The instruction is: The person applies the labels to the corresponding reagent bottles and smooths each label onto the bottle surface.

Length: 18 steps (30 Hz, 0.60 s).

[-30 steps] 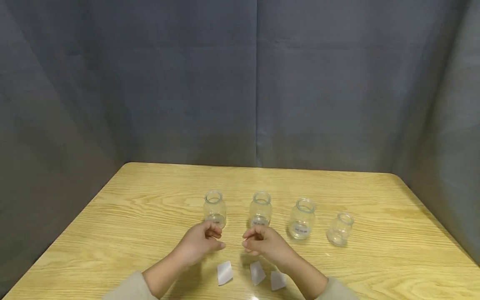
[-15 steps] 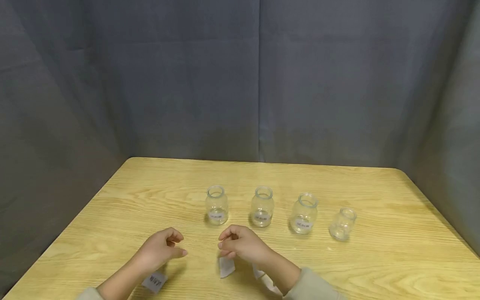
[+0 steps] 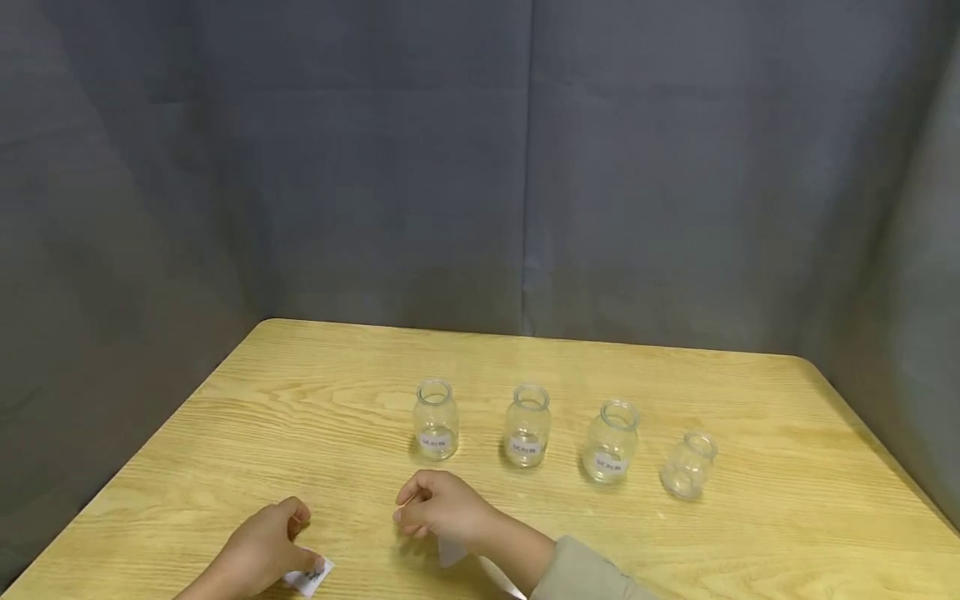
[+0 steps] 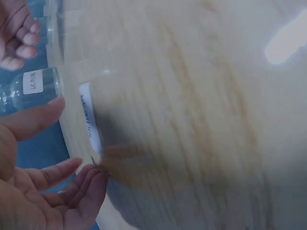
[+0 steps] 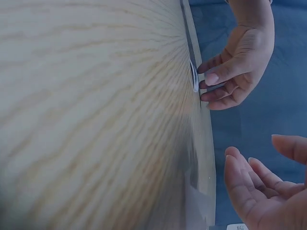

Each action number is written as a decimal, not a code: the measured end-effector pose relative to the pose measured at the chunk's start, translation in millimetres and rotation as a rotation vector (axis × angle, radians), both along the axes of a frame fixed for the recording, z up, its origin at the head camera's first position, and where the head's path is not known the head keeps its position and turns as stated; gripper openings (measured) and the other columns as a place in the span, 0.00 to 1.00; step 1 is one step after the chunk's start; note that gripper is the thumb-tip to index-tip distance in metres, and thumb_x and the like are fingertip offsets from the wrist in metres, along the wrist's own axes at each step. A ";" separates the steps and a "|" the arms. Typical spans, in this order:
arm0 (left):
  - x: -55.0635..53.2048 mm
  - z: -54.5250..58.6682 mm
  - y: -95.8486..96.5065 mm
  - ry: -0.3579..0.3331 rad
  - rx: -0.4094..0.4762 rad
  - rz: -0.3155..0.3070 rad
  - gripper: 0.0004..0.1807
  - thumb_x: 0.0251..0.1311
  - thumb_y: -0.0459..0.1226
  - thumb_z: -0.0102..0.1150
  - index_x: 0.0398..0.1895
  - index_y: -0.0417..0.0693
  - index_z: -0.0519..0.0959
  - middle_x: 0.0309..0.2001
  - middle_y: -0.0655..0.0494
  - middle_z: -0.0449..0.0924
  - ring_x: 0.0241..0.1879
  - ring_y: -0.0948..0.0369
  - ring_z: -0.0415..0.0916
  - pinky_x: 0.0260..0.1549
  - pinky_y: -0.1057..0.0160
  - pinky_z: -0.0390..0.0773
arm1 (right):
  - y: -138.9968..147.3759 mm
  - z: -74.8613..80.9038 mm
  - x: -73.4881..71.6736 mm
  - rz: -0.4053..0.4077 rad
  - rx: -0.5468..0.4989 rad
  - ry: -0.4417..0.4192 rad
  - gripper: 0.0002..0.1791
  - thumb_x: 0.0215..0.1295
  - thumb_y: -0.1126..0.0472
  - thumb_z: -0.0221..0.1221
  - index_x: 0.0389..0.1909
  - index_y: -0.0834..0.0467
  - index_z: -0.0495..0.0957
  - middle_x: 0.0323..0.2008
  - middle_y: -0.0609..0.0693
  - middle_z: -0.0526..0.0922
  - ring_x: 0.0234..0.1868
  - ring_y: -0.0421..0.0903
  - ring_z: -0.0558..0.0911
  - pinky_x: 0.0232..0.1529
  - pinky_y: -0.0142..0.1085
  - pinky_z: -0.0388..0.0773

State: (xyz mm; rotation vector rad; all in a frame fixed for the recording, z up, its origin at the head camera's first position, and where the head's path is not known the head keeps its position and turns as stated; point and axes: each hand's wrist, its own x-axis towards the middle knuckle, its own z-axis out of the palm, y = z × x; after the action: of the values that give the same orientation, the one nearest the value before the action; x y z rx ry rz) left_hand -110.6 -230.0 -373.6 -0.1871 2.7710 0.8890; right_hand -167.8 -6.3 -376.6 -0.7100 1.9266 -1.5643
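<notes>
In the head view my left hand (image 3: 262,546) is low at the left, over a white paper label (image 3: 310,587) with dark writing that lies on the table. In the left wrist view, thumb and fingers are spread apart, with the fingertips at one end of that label (image 4: 89,117). My right hand (image 3: 446,510) hovers at the front middle, fingers loosely bent and nothing visible between them. Under its wrist lies a white paper piece (image 3: 452,552), partly covered. Both hands also appear in the right wrist view, the left one (image 5: 240,67) beside the label's edge.
Behind the hands stand three clear glass jars with printed labels: left jar (image 3: 435,417), middle jar (image 3: 527,425), right jar (image 3: 611,437). Farther right is a smaller glass jar (image 3: 687,468), no label visible. A grey curtain (image 3: 390,183) encloses the wooden table (image 3: 360,358).
My left hand has moved left and toward the near edge, down to the written label. The right hand has also shifted left, away from the middle jar. The jars have stayed put.
</notes>
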 end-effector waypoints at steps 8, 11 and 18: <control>0.8 -8.4 6.3 0.072 -0.124 -0.053 0.27 0.27 0.35 0.69 0.34 0.31 0.69 0.25 0.52 0.65 0.26 0.59 0.64 0.28 0.60 0.72 | -1.8 1.6 0.2 -0.002 0.016 0.008 0.12 0.52 0.67 0.54 0.37 0.68 0.68 0.25 0.51 0.74 0.28 0.46 0.76 0.35 0.34 0.74; -0.4 -9.8 8.8 0.075 -0.137 -0.062 0.25 0.28 0.35 0.68 0.33 0.33 0.70 0.25 0.53 0.65 0.26 0.59 0.64 0.27 0.60 0.72 | -1.6 0.9 0.1 -0.012 0.021 0.000 0.11 0.53 0.67 0.54 0.37 0.68 0.69 0.25 0.51 0.74 0.28 0.46 0.76 0.34 0.34 0.75; 0.9 -15.4 10.3 0.079 -0.064 -0.012 0.23 0.28 0.34 0.68 0.31 0.34 0.70 0.23 0.53 0.65 0.23 0.59 0.64 0.26 0.62 0.71 | -6.8 -4.2 1.7 0.019 0.043 0.002 0.09 0.54 0.66 0.54 0.35 0.66 0.69 0.25 0.49 0.73 0.29 0.44 0.76 0.32 0.33 0.75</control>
State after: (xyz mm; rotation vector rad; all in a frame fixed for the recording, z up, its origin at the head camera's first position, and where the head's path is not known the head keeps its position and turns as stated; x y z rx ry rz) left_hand -109.8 -219.7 -388.9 -0.1494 2.8721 0.8231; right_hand -166.1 -13.1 -380.8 -0.7102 1.9430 -1.5068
